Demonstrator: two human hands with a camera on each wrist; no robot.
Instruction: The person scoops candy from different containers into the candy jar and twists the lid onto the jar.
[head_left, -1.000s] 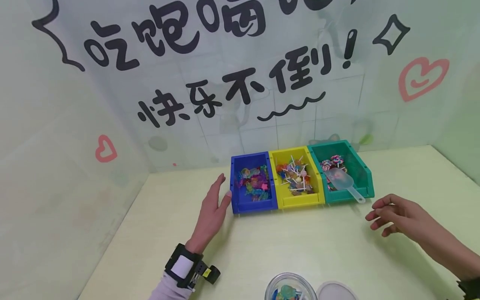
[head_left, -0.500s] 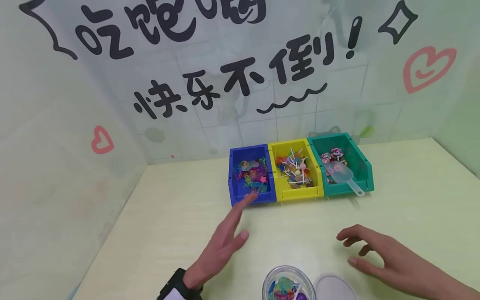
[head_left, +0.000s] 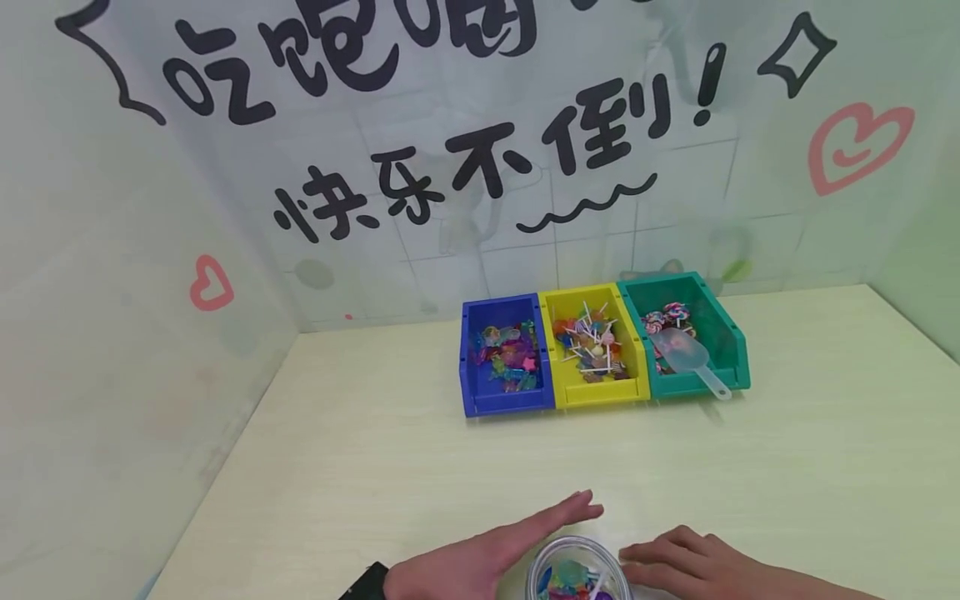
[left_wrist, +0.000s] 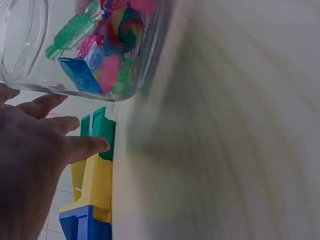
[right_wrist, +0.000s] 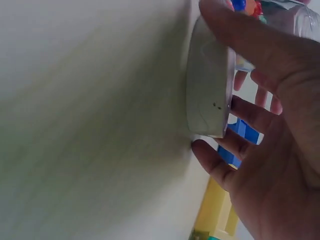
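A clear jar [head_left: 576, 542] stands at the near edge of the head view. Colourful candy-shaped pieces [left_wrist: 80, 30] lie inside it, including a green wrapped one and a rainbow swirl. My left hand [head_left: 483, 558] reaches along the jar's left and far side with fingers stretched out, right at its wall. To the jar's right, my right hand [head_left: 697, 562] covers most of a round pale lid [right_wrist: 207, 80]. Thumb and fingers are bent around the lid's edge, which sits low at the tabletop in the right wrist view.
At the back stand three joined bins: a blue bin [head_left: 510, 408], a yellow bin [head_left: 600, 396] and a green bin [head_left: 723, 346], all holding small candy pieces. A clear scoop [head_left: 682, 350] lies in the green one, handle over its front. A printed wall covering [head_left: 450, 275] rises behind.
Both hands have drawn back from the bins toward the near edge. The left has come to the jar's side, the right down onto the lid. Bins and scoop stay put.
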